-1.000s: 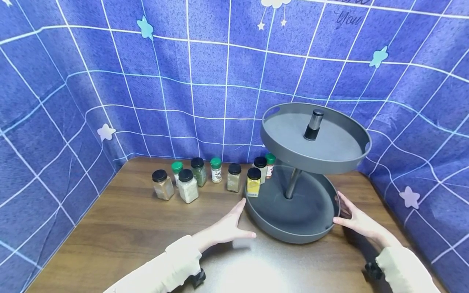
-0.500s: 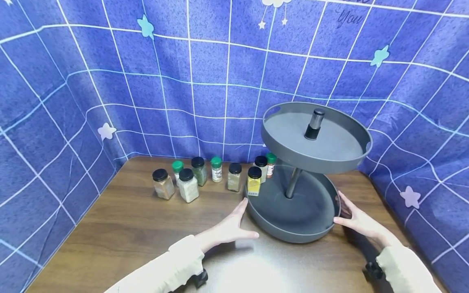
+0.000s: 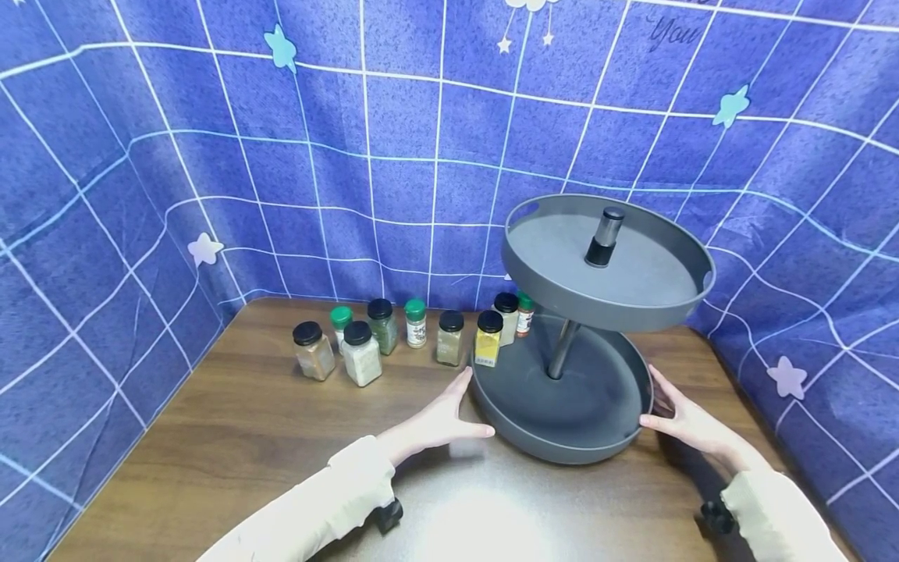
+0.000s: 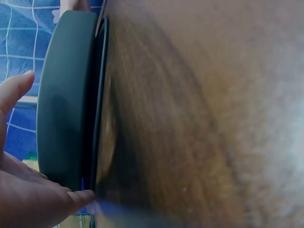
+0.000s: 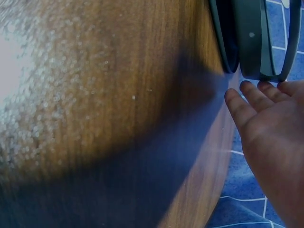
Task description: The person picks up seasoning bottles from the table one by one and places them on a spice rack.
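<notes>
A dark grey two-tier round turntable (image 3: 555, 449) stands on the table's right side. At the left of its lower tier is a yellow spice jar (image 3: 488, 347) with a black lid. Behind that jar are a black-lidded pale jar (image 3: 506, 328) and a green-capped bottle (image 3: 524, 318), partly hidden by the upper tier (image 3: 604, 312). My left hand (image 3: 438, 421) touches the lower tier's left outer wall with extended fingers, the thumb held apart. At the opposite wall, my right hand (image 3: 691, 425) has its relaxed fingers and thumb against the rim, by a handle cutout.
Several more spice jars stand at the back left of the wooden table (image 3: 232, 437), among them a white one (image 3: 362, 355) and a tan one (image 3: 314, 353). A blue gridded cloth (image 3: 316, 179) hangs behind and along both sides.
The lower tier has turned a little: the yellow jar has shifted back, the two behind it rightward. My left fingers have moved slightly forward with it. My right hand has stayed nearly still.
</notes>
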Demonstrator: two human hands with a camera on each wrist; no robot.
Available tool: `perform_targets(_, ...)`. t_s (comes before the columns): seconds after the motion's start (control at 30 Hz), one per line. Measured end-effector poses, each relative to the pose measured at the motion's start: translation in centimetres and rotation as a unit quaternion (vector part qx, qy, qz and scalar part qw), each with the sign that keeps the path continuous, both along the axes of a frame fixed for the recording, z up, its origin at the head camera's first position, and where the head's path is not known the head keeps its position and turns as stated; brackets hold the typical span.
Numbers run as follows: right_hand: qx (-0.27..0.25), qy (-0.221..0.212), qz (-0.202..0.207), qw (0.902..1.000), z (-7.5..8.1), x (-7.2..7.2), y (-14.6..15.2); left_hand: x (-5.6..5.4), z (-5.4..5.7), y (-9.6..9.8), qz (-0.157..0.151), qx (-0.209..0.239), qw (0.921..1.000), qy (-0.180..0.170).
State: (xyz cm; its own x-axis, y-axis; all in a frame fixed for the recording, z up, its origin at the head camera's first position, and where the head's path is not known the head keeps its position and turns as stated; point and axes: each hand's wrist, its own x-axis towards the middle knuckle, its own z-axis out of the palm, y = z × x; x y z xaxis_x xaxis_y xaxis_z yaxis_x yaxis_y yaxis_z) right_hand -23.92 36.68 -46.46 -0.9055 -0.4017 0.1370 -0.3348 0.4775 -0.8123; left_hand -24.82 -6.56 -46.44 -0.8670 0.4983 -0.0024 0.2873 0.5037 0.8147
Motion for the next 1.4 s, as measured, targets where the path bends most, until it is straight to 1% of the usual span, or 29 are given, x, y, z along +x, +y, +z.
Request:
perform_targets(0.2, -0.01, -0.001, 0.001, 0.9999, 0.0, 0.0, 0.0, -1.0, 0.0, 0.0, 0.01, 0.002, 0.9999, -0.002)
perform_targets(0.37, 0.001, -0.003, -0.006, 1.0, 0.1, 0.1, -0.1, -1.9, -0.2, 0.0, 0.02, 0.006, 0.9998, -0.004)
perform_targets(0.63, 0.008, -0.005, -0.009, 0.9999, 0.1, 0.0, -0.1, -3.0, -0.1, 0.1, 0.031, 0.01, 0.9994, -0.01)
perform_targets(0.73, 0.007, -0.005, -0.01, 0.9999, 0.1, 0.0, -0.1, -3.2, -0.1, 0.2, 0.033, 0.012, 0.9993, -0.01)
perform_targets(0.87, -0.008, -0.007, -0.005, 0.9999, 0.0, 0.0, 0.0, -3.4, -0.1, 0.2, 0.036, 0.012, 0.9992, -0.009)
perform_targets(1.0, -0.02, -0.006, 0.0, 0.9998, 0.0, 0.0, -0.1, -3.7, -0.2, 0.2, 0.039, 0.018, 0.999, -0.015)
perform_targets(1.1, -0.03, -0.008, 0.005, 0.9995, -0.2, 0.1, -0.1, -3.9, -0.4, 0.2, 0.038, 0.02, 0.999, -0.012)
perform_targets(1.27, -0.051, -0.003, 0.015, 0.9986, -0.5, 0.1, -0.3, -3.9, -0.3, 0.2, 0.037, 0.014, 0.9992, -0.009)
perform_targets(1.4, -0.056, 0.007, 0.017, 0.9983, -0.7, -0.1, -0.4, -3.8, -0.2, 0.0, 0.035, 0.02, 0.9991, -0.009)
